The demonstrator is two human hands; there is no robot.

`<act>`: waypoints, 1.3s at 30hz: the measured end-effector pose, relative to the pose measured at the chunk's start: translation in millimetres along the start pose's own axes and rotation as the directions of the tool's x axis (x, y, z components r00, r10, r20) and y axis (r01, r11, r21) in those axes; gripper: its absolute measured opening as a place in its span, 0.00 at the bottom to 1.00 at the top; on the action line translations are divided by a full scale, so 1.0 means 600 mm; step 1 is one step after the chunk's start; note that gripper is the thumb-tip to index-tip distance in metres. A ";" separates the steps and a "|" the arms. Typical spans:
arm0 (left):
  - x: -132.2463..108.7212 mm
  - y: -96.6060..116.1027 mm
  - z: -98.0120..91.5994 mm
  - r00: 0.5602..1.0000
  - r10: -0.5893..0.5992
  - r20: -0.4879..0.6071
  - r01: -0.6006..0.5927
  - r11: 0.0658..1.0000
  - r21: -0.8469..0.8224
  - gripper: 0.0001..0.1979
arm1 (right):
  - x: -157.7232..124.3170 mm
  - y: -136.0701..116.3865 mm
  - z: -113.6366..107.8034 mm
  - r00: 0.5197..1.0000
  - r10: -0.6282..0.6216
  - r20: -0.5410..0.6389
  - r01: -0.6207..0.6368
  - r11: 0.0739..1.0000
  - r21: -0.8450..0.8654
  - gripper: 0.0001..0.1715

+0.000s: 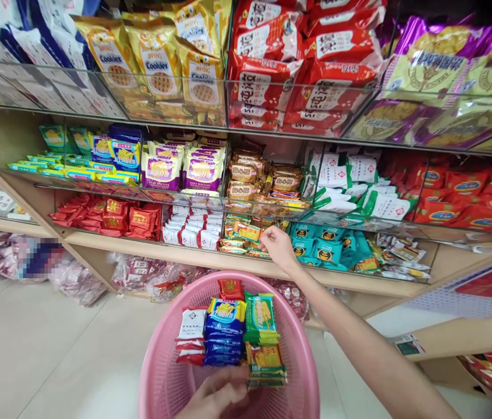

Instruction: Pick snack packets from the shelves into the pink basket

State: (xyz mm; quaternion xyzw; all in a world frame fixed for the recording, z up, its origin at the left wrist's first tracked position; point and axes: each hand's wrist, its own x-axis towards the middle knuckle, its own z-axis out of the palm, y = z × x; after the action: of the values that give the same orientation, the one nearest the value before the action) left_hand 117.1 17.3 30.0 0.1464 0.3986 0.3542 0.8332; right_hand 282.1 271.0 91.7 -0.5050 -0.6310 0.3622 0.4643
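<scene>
Bottom shelf (141, 248) far, pink basket (152, 355) near, left hand (219, 391) inside it (can't tell if gripping), right hand (267, 240) pinching a gold packet (248, 231) by its right end on that shelf: probably light, slick, crumbly, so hold the end gently.

Snack shop: shelves (141, 249) rose above right hand (278, 247), clear panels (110, 93) parted cookie packets (157, 63) from other kinds; pink basket (152, 355) of mixed packets (226, 317) stood under left hand (217, 390).
</scene>
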 end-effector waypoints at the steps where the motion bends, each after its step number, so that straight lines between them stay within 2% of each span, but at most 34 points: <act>1: -0.003 0.002 0.000 1.000 -0.007 -0.020 0.007 1.000 0.014 0.26 | -0.014 -0.004 -0.011 1.000 0.000 0.006 0.000 1.000 0.010 0.03; 5: -0.015 0.025 0.011 0.991 0.032 -0.129 -0.010 0.986 0.166 0.21 | -0.092 -0.021 -0.057 0.998 0.028 0.057 -0.030 0.998 0.049 0.07; 8: -0.019 0.048 0.026 0.984 0.092 -0.152 -0.061 0.978 0.197 0.21 | -0.161 -0.027 -0.088 0.980 0.096 0.175 -0.100 0.995 0.018 0.07; 13: -0.007 0.064 0.054 0.968 0.179 -0.173 -0.152 0.976 0.157 0.29 | -0.259 -0.005 -0.113 0.895 0.241 0.376 -0.261 0.965 0.004 0.07; 17: -0.001 0.052 0.073 0.966 0.224 -0.133 -0.195 0.960 0.199 0.28 | -0.302 0.020 -0.109 0.834 0.304 0.459 -0.354 0.935 0.023 0.07; 21: 0.007 0.029 0.065 0.979 0.166 -0.118 -0.137 0.965 0.221 0.32 | -0.317 0.035 -0.099 0.803 0.348 0.485 -0.385 0.923 -0.025 0.07; 24: 0.011 0.014 0.054 0.985 0.112 -0.133 -0.077 0.967 0.242 0.35 | -0.320 0.042 -0.091 0.755 0.435 0.491 -0.430 0.893 -0.131 0.06; 29: 0.000 0.017 0.067 0.989 0.085 -0.125 -0.055 0.972 0.228 0.30 | -0.318 0.055 -0.075 0.691 0.551 0.468 -0.474 0.834 -0.283 0.06; 33: -0.001 0.020 0.070 0.984 0.108 -0.141 -0.067 0.961 0.268 0.30 | -0.312 0.067 -0.066 0.686 0.581 0.439 -0.463 0.813 -0.353 0.07; 39: 0.025 0.000 0.040 0.979 0.141 -0.147 -0.087 0.942 0.324 0.31 | -0.303 0.078 -0.061 0.688 0.573 0.445 -0.438 0.817 -0.375 0.08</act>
State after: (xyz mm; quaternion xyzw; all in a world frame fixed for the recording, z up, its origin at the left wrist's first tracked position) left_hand 141.8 28.7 36.8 0.2704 0.5100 0.3447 0.7403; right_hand 341.7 104.2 19.5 -0.5890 -0.6087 0.5248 0.0843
